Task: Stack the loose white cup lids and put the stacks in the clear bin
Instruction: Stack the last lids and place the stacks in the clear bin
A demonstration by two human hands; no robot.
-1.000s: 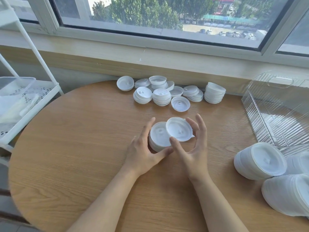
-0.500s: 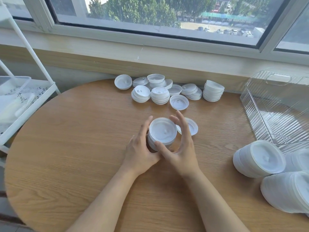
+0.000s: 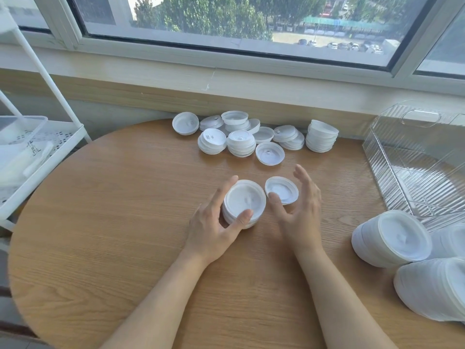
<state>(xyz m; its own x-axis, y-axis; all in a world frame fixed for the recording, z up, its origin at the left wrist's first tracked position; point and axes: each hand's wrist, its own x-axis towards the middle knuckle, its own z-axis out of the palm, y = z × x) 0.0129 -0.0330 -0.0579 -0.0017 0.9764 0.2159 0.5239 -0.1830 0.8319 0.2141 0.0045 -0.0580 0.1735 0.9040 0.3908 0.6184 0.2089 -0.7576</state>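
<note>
The round wooden surface stands against a wall under a wide window, with trees and parked cars outside. A white wire rack stands at the left edge of my view.

Left hand: I see its grip closed around a short stack of white cup lids that stands on the surface near the centre. The thumb lies on the near rim of the top lid; the fingers curve around the far left side.

Right hand: its grip is open, fingers spread and loosely curved, holding nothing. It cups around a single loose lid that lies just beside the stack on its right. I cannot tell whether the thumb tip touches that lid.

Loose lids and short stacks lie in a cluster at the far edge of the surface, against the wall. One single lid lies at the near side of that cluster.

The clear bin, ribbed and with a handle cut-out, sits at the right of the surface. Tall lid stacks lie on their sides just in front of it, at the right edge of my view.
</note>
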